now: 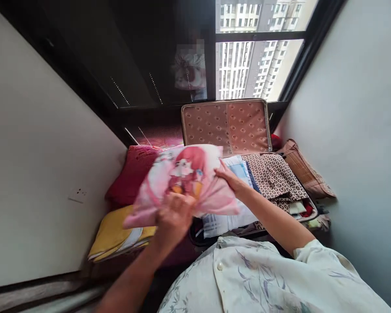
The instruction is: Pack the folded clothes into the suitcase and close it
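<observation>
A pink cushion with a printed red-haired cartoon figure is held up, tilted, in front of the open suitcase. At its right side my right hand grips it, with the thumb on the near face and the other fingers mostly hidden. My left hand, blurred by motion, is closed at the cushion's lower front edge. Behind and to the right, the suitcase holds folded light-blue and white cloth and brown patterned cloth.
To the left lie a dark red pillow and folded yellow cloth. A brown plaid pillow leans by the right wall. The window is behind the suitcase lid. A wall socket is at left.
</observation>
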The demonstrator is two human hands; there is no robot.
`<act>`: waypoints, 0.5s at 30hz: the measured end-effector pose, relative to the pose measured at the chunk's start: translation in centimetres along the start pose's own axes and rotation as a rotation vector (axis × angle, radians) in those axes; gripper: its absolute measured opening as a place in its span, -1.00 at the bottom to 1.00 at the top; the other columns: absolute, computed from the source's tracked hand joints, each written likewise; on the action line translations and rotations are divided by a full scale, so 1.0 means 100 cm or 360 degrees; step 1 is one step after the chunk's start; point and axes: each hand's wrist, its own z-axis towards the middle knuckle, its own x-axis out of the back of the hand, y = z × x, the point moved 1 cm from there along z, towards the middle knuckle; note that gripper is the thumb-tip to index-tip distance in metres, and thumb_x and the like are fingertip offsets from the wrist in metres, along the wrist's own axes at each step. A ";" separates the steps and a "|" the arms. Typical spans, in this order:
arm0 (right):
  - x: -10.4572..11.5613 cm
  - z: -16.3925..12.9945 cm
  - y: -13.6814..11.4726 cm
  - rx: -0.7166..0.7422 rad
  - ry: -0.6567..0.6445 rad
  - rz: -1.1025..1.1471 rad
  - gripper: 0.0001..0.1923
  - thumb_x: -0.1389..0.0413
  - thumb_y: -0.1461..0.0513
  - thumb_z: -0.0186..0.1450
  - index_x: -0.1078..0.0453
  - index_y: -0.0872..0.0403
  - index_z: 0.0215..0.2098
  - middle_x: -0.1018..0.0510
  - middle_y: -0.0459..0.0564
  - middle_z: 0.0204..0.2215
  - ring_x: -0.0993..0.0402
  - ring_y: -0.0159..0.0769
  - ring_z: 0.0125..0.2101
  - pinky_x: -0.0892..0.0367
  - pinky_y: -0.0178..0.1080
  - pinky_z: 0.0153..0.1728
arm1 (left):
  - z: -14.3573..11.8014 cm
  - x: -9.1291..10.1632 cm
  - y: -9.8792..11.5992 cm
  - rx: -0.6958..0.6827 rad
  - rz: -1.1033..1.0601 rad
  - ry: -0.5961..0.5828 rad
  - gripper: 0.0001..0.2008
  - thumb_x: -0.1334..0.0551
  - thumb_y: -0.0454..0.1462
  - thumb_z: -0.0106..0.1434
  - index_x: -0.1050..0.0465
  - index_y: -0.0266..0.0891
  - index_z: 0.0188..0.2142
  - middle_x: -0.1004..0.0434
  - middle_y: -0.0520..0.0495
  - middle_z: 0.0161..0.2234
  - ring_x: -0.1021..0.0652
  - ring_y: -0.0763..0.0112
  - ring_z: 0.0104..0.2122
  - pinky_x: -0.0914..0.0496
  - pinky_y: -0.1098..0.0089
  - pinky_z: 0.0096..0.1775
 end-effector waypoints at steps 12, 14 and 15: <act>0.299 -0.129 -0.048 0.0145 0.0615 -0.0708 -0.04 -0.28 0.16 0.04 -0.22 0.02 0.41 -0.48 0.11 0.26 -0.48 -0.06 0.16 -0.38 -0.06 0.19 | 0.044 -0.128 0.128 0.0045 -0.0615 -0.0463 -0.74 -0.22 -0.13 0.41 -0.52 -0.11 0.02 -0.51 -0.20 0.10 -0.47 0.08 0.12 -0.33 0.05 0.17; 0.345 -0.140 -0.021 -0.0102 0.0759 -0.0936 -0.03 -0.25 0.23 -0.02 -0.27 0.12 0.39 -0.50 0.18 0.24 -0.51 -0.02 0.12 -0.39 -0.06 0.16 | 0.032 -0.162 0.123 0.0257 -0.0485 -0.0645 -0.67 -0.23 -0.13 0.40 -0.51 -0.11 0.10 -0.44 -0.26 0.19 -0.44 -0.01 0.18 -0.32 -0.03 0.18; 0.361 -0.142 -0.009 -0.0172 0.0824 -0.1025 -0.03 -0.23 0.26 -0.05 -0.30 0.17 0.37 -0.50 0.21 0.23 -0.50 0.01 0.13 -0.38 -0.05 0.18 | 0.027 -0.177 0.122 0.0329 -0.0438 -0.0727 -0.62 -0.25 -0.12 0.39 -0.48 -0.12 0.16 -0.39 -0.29 0.24 -0.41 -0.06 0.21 -0.31 -0.06 0.18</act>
